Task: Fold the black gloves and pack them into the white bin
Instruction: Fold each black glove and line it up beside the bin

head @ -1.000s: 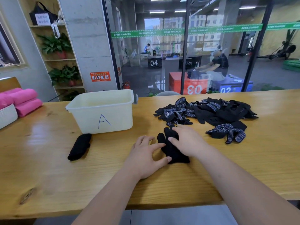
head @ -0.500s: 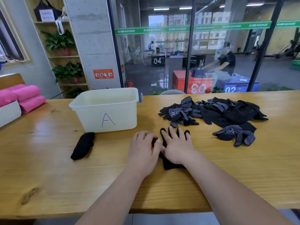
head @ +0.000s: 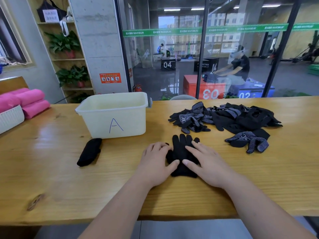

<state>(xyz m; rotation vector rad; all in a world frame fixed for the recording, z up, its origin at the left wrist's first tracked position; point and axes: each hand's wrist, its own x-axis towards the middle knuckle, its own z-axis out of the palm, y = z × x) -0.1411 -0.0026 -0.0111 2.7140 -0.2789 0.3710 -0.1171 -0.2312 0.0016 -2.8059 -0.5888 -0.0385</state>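
On the wooden table both hands press flat on a black glove, fingers straight and a little spread: left hand on its left edge, right hand on its right. They cover much of it; it may be two stacked. A folded glove lies just before the bin, whose bottom is hidden. The pile sits right of it, glass wall behind

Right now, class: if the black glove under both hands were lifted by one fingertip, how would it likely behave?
The black glove would probably droop limply: it looks like thin knit, lying flat on the table. Flat cloth, it should hardly roll or tip, and likely weighs little.
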